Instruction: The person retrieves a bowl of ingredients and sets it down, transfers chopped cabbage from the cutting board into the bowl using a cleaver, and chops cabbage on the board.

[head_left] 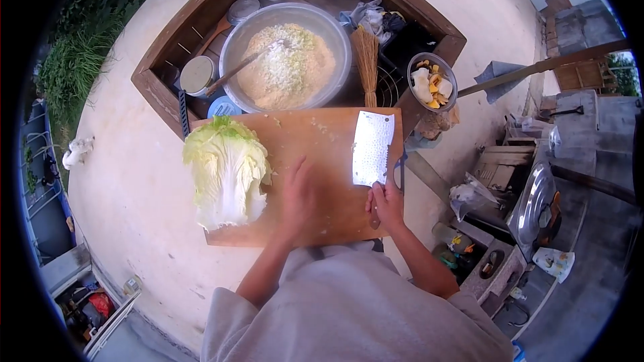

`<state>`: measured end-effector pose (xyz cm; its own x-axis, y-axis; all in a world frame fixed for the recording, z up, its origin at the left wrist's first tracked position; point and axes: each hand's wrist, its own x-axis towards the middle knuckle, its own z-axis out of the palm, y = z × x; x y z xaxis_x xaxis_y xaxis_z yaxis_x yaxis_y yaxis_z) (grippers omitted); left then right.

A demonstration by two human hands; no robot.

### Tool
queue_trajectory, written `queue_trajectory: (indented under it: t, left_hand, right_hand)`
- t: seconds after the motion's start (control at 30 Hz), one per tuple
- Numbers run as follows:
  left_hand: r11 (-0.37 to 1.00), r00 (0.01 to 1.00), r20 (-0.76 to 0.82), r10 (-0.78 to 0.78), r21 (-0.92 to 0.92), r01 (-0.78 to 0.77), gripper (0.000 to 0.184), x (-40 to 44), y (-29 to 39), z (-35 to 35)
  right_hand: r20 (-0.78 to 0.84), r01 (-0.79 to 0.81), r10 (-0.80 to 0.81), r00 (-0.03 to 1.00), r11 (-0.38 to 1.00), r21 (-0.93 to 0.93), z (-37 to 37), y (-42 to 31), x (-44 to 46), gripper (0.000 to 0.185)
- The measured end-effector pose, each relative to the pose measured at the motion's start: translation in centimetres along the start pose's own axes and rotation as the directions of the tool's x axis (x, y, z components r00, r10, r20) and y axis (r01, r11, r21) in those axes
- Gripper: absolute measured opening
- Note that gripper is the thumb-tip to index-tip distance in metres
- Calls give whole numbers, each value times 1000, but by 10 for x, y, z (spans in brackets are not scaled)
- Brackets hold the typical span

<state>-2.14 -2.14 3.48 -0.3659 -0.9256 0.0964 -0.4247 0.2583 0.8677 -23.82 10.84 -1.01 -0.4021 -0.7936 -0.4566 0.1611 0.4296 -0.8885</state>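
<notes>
My right hand point(388, 206) is closed around the wooden handle of a cleaver point(373, 147). Its broad, bright blade lies over the right end of the wooden cutting board point(315, 154) and points away from me. My left hand point(297, 194), slightly blurred, is over the middle of the board with its fingers stretched out and nothing in them. To its left, napa cabbage leaves point(228, 177) lie on the board, pale green tips at the far end and the white stem end near me. Small pale bits dot the board.
Beyond the board, a large metal basin point(228, 47) holds crumbly yellowish and white food with a stick in it. A straw whisk point(366, 60) stands beside it. A clear tub point(435, 84) of yellow and white pieces sits at the right. A lidded jar point(198, 75) is at the left.
</notes>
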Motion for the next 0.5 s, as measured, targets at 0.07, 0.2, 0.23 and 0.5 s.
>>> queue_trajectory:
  t: [0.07,0.2,0.23,0.5]
  left_hand:
    - [1000,1000,-4,-15,-7,15,35,-9,6,-8]
    - [999,1000,-13,-3,-40,3,38,-28,14,-23]
    - [998,1000,-10,4,-55,-5,38,-33,14,-26]
    - [999,996,-84,30,-25,-32,39,-51,19,-42]
  right_hand:
    - [16,10,-10,1000,999,-35,30,2,14,20]
    - [-7,-19,19,1000,1000,21,104,-24,39,23]
    - [-19,25,-24,1000,999,40,123,-26,49,24]
    - [64,339,-333,941,917,-209,222,-116,182,25]
